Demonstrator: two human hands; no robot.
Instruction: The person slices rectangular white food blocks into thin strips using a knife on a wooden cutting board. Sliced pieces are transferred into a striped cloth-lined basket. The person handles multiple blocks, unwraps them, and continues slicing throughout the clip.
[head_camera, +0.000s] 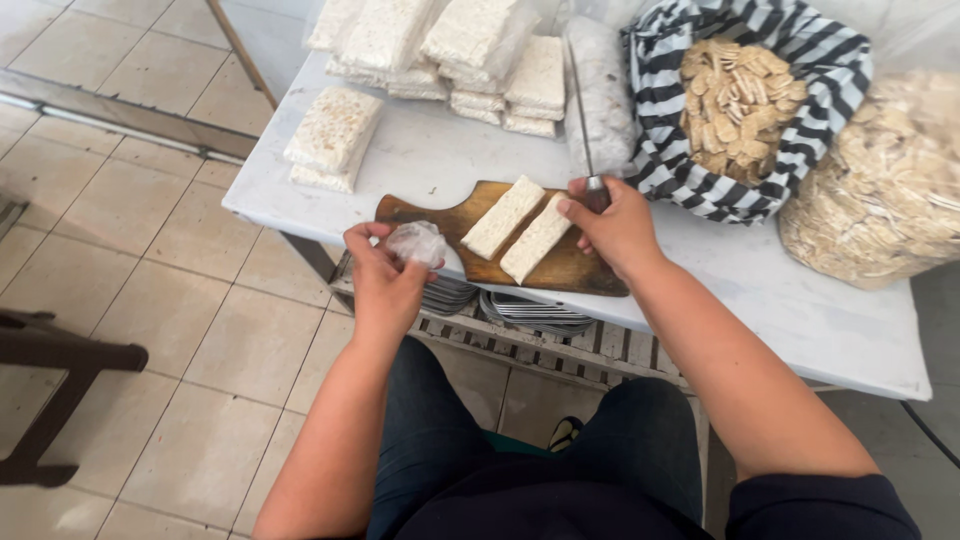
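While your left hand (385, 275) is closed around a crumpled wad of clear plastic wrap (417, 242) at the near left end of the wooden cutting board (420, 207), your right hand (615, 228) is clenched on the handle of a long knife (581, 110) whose blade points away from you across the white table (800, 310). Two pale, unwrapped tempeh slabs (520, 230) lie side by side on the board, angled, just left of your right hand; your thumb reaches the end of the nearer one. Beyond the board, stacks of wrapped tempeh blocks (470, 50) sit at the far side of the table, with a separate small stack (332, 135) near the left edge. To the right, a black-and-white striped bag (830, 70) holds cut strips (735, 105), and a large clear bag of similar pieces (885, 185) stands just beside it. Metal trays (520, 310) show on a slatted shelf under the table.
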